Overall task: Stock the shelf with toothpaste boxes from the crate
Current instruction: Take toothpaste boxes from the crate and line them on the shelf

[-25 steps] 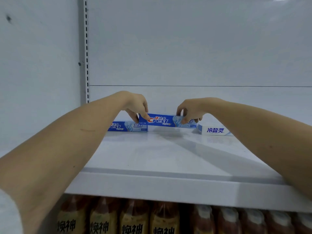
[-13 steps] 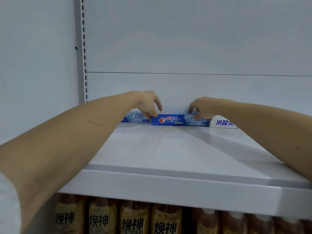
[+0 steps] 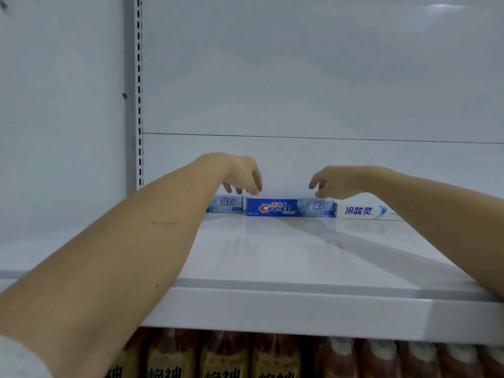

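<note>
Shelving fills the view: a white side wall (image 3: 60, 132) at nine o'clock meets a slotted upright rail (image 3: 139, 91), and a white back panel (image 3: 313, 77) runs from there toward three o'clock, crossed by a thin horizontal seam. The white shelf (image 3: 286, 255) lies below it, its front lip (image 3: 300, 313) running across the lower part of the frame.

At about ten o'clock from the middle box, the left hand (image 3: 240, 173) hangs above the back of the shelf, fingers (image 3: 256, 184) loosely curled and spread downward, holding nothing. Partly hidden behind the left forearm sits a blue toothpaste box (image 3: 226, 204) against the back panel. Just beside it, toward three o'clock, stands the Crest toothpaste box (image 3: 289, 207), lying on its long side at the back of the shelf, with no hand on it. The right hand (image 3: 332, 181) hovers at about one o'clock from that box, fingers (image 3: 316, 184) bent loosely downward and gripping nothing; whether a fingertip brushes the box's top edge I cannot tell. Next in the row, touching or nearly so, is a white toothpaste box (image 3: 362, 211), its far end hidden behind the right forearm.

At six o'clock, under the shelf lip, a row of brown drink bottles (image 3: 272, 356) stands on the level below.
</note>
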The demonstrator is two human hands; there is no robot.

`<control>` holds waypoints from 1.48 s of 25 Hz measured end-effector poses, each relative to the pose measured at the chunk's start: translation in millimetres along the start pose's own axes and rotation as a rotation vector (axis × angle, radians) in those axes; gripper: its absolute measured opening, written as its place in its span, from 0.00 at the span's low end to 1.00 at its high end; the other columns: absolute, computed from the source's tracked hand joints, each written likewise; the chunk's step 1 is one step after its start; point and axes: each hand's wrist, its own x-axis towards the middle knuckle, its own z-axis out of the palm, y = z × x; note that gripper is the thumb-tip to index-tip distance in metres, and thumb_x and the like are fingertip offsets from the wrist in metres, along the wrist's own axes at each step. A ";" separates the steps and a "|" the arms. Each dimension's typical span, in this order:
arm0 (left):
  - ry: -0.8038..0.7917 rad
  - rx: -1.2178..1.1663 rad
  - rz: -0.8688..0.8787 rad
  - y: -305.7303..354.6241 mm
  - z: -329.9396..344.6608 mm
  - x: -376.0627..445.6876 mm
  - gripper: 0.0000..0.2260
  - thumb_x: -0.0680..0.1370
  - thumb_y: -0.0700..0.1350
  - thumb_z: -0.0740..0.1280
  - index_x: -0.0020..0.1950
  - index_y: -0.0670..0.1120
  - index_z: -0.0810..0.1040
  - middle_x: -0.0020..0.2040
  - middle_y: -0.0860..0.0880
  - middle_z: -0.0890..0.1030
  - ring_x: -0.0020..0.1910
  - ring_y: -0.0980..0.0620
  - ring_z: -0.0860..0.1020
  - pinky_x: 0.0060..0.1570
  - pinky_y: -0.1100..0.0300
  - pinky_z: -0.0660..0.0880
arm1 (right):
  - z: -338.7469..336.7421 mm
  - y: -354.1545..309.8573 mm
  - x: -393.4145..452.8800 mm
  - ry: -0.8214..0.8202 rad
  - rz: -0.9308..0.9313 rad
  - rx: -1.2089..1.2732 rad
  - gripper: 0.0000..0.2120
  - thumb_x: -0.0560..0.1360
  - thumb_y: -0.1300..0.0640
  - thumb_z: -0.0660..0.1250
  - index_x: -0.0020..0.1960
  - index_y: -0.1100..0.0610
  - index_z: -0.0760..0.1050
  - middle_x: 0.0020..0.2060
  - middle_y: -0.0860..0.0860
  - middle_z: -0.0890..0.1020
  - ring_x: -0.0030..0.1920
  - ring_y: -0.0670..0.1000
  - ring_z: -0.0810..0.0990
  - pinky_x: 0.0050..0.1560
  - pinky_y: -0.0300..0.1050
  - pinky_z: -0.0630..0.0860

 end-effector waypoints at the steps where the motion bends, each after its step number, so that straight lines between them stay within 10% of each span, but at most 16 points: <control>1: 0.035 0.007 0.018 0.1 -3.5 -1.3 0.11 0.79 0.46 0.67 0.61 0.51 0.79 0.57 0.49 0.80 0.52 0.51 0.80 0.51 0.55 0.79 | -1.8 -2.3 -5.7 0.027 0.002 -0.011 0.17 0.79 0.53 0.62 0.67 0.50 0.72 0.60 0.51 0.77 0.53 0.56 0.80 0.58 0.50 0.76; 14: 0.263 -0.378 -0.161 69.6 14.6 -125.7 0.29 0.82 0.62 0.49 0.78 0.48 0.61 0.77 0.47 0.63 0.76 0.45 0.60 0.72 0.49 0.58 | -27.3 -42.5 -144.9 0.273 0.058 0.553 0.22 0.81 0.46 0.57 0.71 0.55 0.69 0.69 0.52 0.71 0.67 0.56 0.70 0.68 0.55 0.68; 31: 0.621 -1.286 0.078 206.1 98.7 -303.6 0.25 0.83 0.61 0.47 0.69 0.51 0.74 0.68 0.48 0.76 0.68 0.51 0.72 0.70 0.47 0.66 | 22.1 -48.4 -370.5 0.437 -0.082 1.460 0.21 0.83 0.43 0.50 0.67 0.50 0.74 0.65 0.49 0.75 0.65 0.50 0.73 0.67 0.54 0.69; 37: 0.551 -1.273 0.031 198.3 190.1 -352.3 0.24 0.84 0.59 0.44 0.71 0.52 0.71 0.71 0.50 0.72 0.71 0.53 0.68 0.70 0.51 0.60 | 93.3 -86.3 -422.2 0.336 -0.068 1.579 0.21 0.83 0.41 0.48 0.64 0.46 0.75 0.65 0.47 0.76 0.65 0.48 0.74 0.68 0.57 0.66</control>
